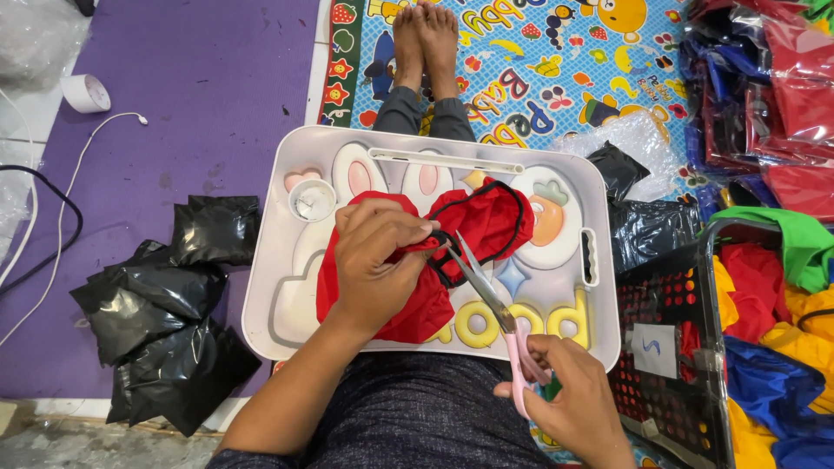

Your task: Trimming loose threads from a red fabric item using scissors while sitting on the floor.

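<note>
Seen from above, a person sits with legs stretched out and a white plastic lap tray with raised rabbit and carrot shapes point(269, 287) across the thighs, serving as a small tabletop. On it lies a red fabric garment with black elastic trim point(486, 217), bunched and draped over the tray's middle. The left hand point(378, 260) presses down on the garment, its fingers point(408, 227) curled shut around a fold of cloth and trim, holding that edge taut. The right hand point(569, 395), near the tray's front edge, has its fingers closed through the handles of pink-handled scissors with metal blades point(491, 300); the blades are slightly parted, tips pointing up at the pinched black trim. The cloth looks thin, light and limp, likely to slide and crumple, so it seems best gripped at the firmer trim, close to the blades. A small round white cup point(311, 200) sits in the tray's left corner. Black plastic bags point(165, 304) lie on a purple mat point(191, 95) to the left; a black basket of coloured cloth point(764, 304) stands at right.
</note>
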